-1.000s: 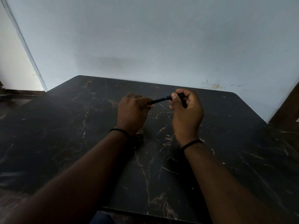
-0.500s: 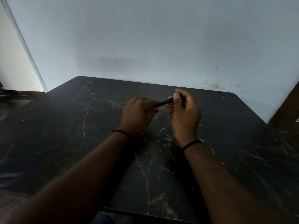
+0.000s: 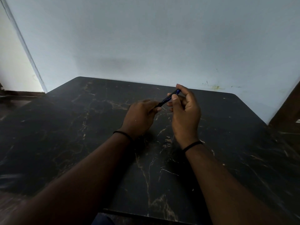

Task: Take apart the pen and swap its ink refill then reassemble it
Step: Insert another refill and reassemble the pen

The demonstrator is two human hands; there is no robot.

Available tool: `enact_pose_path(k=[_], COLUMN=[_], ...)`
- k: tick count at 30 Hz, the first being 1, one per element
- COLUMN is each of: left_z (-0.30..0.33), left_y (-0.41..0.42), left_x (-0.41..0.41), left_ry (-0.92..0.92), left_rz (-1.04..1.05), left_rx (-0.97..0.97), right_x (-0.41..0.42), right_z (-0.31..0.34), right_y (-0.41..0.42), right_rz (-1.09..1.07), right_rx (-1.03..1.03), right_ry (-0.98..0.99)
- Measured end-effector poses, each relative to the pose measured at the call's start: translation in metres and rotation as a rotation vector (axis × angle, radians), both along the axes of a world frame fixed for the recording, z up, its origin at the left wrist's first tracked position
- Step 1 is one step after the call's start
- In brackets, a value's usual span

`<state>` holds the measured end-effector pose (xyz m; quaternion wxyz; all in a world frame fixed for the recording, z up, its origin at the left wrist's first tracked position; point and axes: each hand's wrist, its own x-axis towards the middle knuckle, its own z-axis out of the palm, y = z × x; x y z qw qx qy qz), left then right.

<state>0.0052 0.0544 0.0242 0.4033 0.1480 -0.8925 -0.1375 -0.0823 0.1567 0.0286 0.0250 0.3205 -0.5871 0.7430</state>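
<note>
Much of the pen (image 3: 168, 98) is hidden from you: its lower end disappears inside your left hand (image 3: 139, 116), and your right thumb covers part of the upper half. In the dim light you cannot tell whether the barrel is still in one piece or already parted, and no refill shows. Only a short dark stretch and a blue tip near your right fingertips are visible. The pen is held in the air above the dark marbled table (image 3: 81, 135), slanting up to the right between your hands. Your left hand is curled, knuckles up, gripping the pen's lower end. Your right hand (image 3: 185, 114) stands upright, thumb and forefinger pinching the upper end, the other fingers bent behind. A black band circles each wrist.
</note>
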Motion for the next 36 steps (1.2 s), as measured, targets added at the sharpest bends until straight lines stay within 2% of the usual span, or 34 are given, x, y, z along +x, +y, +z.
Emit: enact_pose_path(k=[10, 17, 29, 36], left_z=[-0.002, -0.001, -0.002, -0.002], left_y=[0.006, 0.015, 0.026, 0.026], left_x=[0.001, 0.001, -0.001, 0.002], left_ry=[0.000, 0.003, 0.034, 0.063], left_rz=[-0.061, -0.100, -0.113, -0.092], left_rx=[0.068, 0.151, 0.292, 0.419], right_x=[-0.003, -0.005, -0.010, -0.013], right_z=[0.002, 0.002, 0.001, -0.006], right_y=[0.000, 0.001, -0.001, -0.007], right_rz=[-0.050, -0.077, -0.080, -0.035], right_rx=[-0.119, -0.060, -0.089, 0.041], right_ry=[-0.025, 0.057, 0.099, 0.173])
